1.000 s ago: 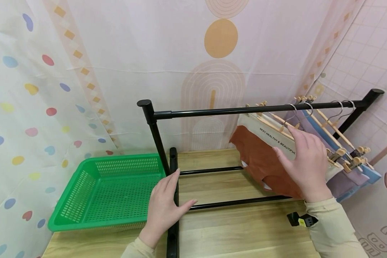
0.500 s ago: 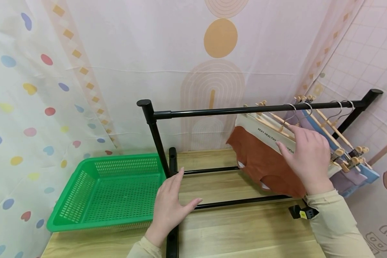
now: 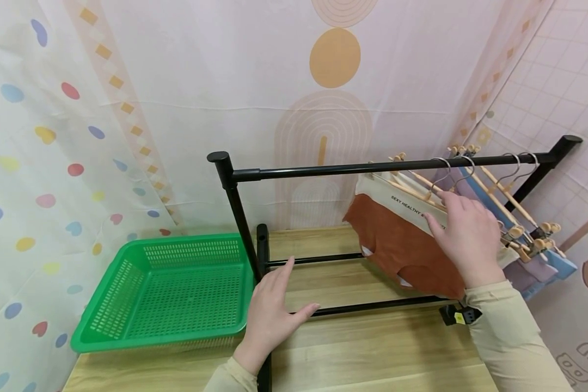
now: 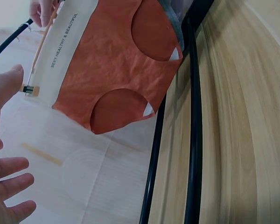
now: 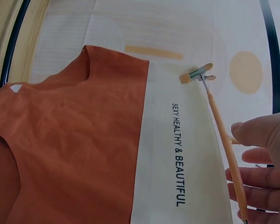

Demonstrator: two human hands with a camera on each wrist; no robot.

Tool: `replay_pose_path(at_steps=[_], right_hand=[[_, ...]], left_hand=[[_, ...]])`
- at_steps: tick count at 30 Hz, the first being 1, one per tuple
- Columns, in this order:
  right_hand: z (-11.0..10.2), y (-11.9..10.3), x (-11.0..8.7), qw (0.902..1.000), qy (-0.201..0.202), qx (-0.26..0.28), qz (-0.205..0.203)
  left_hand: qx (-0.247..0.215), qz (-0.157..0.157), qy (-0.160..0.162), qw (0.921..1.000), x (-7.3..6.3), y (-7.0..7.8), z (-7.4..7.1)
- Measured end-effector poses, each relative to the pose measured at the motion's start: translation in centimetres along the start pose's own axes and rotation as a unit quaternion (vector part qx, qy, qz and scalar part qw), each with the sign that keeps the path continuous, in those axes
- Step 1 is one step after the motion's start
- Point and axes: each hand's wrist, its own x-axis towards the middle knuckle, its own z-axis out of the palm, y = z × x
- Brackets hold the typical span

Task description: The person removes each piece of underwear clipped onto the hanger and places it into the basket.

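Note:
Rust-brown briefs [image 3: 397,239] with a cream lettered waistband hang from a wooden clip hanger [image 5: 226,144] on the black rail. My right hand [image 3: 470,234] is at this hanger: in the right wrist view its fingertips reach behind the wooden bar, while the thumb [image 5: 245,133] stands a little apart from it. Firm contact cannot be made out. My left hand [image 3: 270,313] hovers in front of the rack's left post with thumb and fingers spread, holding nothing. In the left wrist view a hanger clip [image 4: 30,89] appears close to the left thumb.
A black rack [image 3: 323,170] stands on the wooden tabletop [image 3: 372,348]. More clip hangers with lilac and blue garments [image 3: 534,272] hang at its right end. A green plastic basket [image 3: 127,340] sits left of the rack. Patterned curtains enclose the back.
My left hand has moved right, away from the basket. The briefs' left edge has swung slightly left. My right hand has shifted a little at the hanger, its thumb nearer the fingers.

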Motion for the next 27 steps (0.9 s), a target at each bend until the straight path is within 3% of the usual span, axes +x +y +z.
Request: replay_pose_path(at_steps=[11,22,27], right_hand=[[0.1,0.2,0.2,0.9995,-0.020,-0.007,0.022],[0.8,0.7,0.2,0.9997,0.023,-0.004,0.008],[0.8,0.9,0.2,0.9994,0.035,0.000,-0.001]], left_hand=[[-0.031,-0.017,-0.026,0.9990,0.4,1.2,0.9],[-0.032,-0.017,-0.053,0.9979,0.6,2.0,1.9],[-0.032,-0.011,-0.047,0.9983,0.3,2.0,2.4]])
